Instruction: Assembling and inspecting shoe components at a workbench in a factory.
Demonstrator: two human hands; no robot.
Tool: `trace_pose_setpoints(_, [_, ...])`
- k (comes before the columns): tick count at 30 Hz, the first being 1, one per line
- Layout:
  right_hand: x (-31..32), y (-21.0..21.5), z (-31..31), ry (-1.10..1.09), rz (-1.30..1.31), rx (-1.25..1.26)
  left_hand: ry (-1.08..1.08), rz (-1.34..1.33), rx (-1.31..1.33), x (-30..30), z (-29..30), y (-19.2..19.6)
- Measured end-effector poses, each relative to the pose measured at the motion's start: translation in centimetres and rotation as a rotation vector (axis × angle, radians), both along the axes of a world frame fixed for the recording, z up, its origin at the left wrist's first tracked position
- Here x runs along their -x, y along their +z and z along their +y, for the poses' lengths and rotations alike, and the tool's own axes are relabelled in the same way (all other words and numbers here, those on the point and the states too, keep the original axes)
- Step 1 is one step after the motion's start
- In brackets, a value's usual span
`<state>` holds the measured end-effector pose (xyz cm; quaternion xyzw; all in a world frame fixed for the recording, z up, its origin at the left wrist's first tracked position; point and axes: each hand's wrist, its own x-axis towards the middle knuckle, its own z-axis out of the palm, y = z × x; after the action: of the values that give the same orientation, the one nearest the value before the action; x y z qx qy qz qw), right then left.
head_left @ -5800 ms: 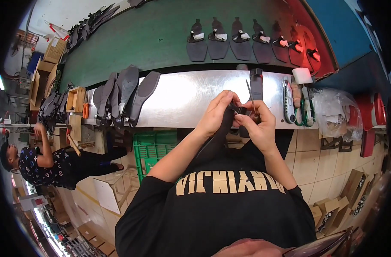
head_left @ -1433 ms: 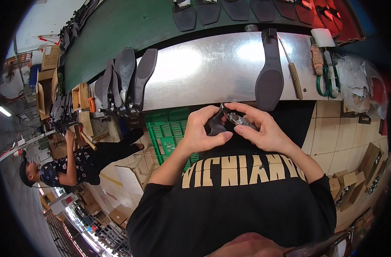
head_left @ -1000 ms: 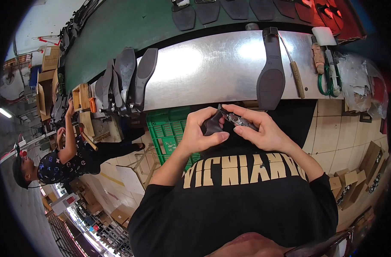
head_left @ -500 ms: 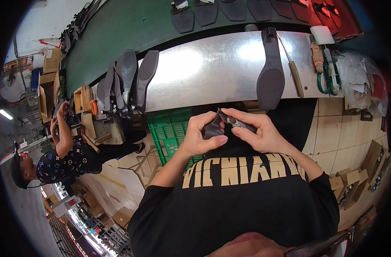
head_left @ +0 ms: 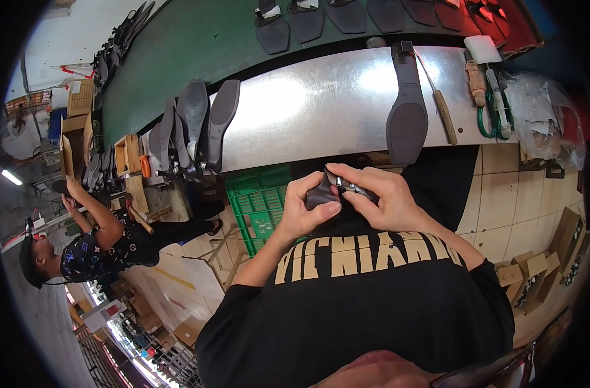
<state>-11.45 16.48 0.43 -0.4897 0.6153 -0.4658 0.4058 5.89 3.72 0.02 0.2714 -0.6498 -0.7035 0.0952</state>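
Awl (head_left: 445, 116) laid aside

My left hand (head_left: 301, 205) pinches a dark shoe part (head_left: 317, 196); my right hand (head_left: 387, 195) grips an apparent utility knife (head_left: 342, 185) beside it. Beyond the right: a black sole (head_left: 408, 123), then the awl I earlier held; now blade work, I judge.

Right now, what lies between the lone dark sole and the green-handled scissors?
In the head view, a thin wooden-handled tool lies between the sole and scissors; a peach-coloured tool also lies there, beside the scissors.

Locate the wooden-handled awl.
In the head view, the wooden-handled awl lies on the right part of the metal bench, between the dark shoe sole and the green-handled scissors.
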Motion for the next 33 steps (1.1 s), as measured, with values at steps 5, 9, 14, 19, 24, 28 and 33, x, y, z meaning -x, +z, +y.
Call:
trace_pose_setpoints(5, [-0.9,-0.9,0.3,-0.069,0.226,0.071,0.033,-0.001,-0.039,-0.2,0.6,-0.2])
trace_pose_setpoints(9, [-0.8,-1.5,0.2,-0.061,0.504,0.161,0.079,-0.055,-0.075,-0.4,1.0,-0.4])
trace_pose_setpoints(14, [-0.6,-1.9,-0.2,-0.038,0.571,0.208,0.14,-0.1,-0.18,0.3,1.0,0.6])
trace_pose_setpoints(19, [-0.4,-1.6,0.1,-0.01,0.602,0.189,0.114,-0.226,-0.146,0.8,1.0,1.3])
trace_pose_setpoints(24, [2.4,-0.3,-0.5,-0.232,0.534,0.181,0.137,-0.234,-0.237,-0.2,-0.1,-0.2])
trace_pose_setpoints(28, [9.8,-1.1,-1.9,-0.575,0.65,0.226,0.153,-0.168,-0.181,-0.2,-0.1,0.6])
trace_pose_setpoints(33, [17.2,-2.4,-1.1,-0.732,0.954,-0.05,0.09,-0.179,-0.131,-0.3,-0.3,0.7])
